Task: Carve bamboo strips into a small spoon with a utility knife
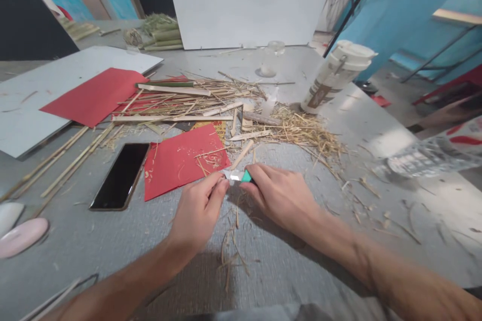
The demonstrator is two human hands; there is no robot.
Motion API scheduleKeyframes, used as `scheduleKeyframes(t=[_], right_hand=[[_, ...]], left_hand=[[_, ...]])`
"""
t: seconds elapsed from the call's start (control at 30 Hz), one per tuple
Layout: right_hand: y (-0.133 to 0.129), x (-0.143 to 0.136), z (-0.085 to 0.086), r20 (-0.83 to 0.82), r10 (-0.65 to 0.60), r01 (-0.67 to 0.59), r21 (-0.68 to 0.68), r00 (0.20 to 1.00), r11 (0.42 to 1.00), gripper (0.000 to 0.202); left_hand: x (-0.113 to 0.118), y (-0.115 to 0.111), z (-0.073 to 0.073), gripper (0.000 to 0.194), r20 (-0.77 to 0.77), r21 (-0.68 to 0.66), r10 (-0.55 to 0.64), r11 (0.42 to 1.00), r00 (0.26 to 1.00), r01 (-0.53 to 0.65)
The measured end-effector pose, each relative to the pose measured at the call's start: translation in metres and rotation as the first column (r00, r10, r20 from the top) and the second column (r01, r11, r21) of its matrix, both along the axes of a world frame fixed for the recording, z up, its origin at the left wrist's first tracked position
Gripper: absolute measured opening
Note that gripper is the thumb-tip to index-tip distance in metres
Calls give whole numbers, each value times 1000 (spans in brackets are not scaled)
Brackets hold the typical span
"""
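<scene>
In the middle of the head view, my right hand [282,193] is closed round the green handle of a small knife [246,176]. Its bright blade points left, to the fingertips of my left hand [198,208]. That left hand is pinched closed; what lies between its fingers is too small to make out. Just beyond the hands is a red card [186,160] with pale shavings on it. A black phone [120,176] lies to the left of the card. Thin straw scraps [237,246] are scattered on the grey table below the hands.
Straw stalks [169,103] and a straw heap [309,133] spread beyond the card. A white-lidded container [335,77] stands at the back right, with a clear plastic bottle [425,155] nearer. A second red sheet [96,95] rests on a white board [26,110]. A pink oval object [24,237] sits left.
</scene>
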State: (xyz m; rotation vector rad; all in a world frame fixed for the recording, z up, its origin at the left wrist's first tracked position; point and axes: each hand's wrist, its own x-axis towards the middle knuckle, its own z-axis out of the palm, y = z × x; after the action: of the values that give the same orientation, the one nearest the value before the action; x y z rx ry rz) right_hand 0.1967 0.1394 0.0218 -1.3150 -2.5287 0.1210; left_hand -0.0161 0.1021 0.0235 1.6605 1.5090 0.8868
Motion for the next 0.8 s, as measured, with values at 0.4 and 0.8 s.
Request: scheduleKeyframes(t=[0.4,0.8], right_hand=[[20,16,3,77,-192,191,22,978,981,52],[10,16,5,-60,-132,129,-43,989,991,49]], left_hand=[[-4,-8,-2,37,15,-29,-13,999,1000,14],[-11,-9,-9,36,166,-168,32,986,986,-3]])
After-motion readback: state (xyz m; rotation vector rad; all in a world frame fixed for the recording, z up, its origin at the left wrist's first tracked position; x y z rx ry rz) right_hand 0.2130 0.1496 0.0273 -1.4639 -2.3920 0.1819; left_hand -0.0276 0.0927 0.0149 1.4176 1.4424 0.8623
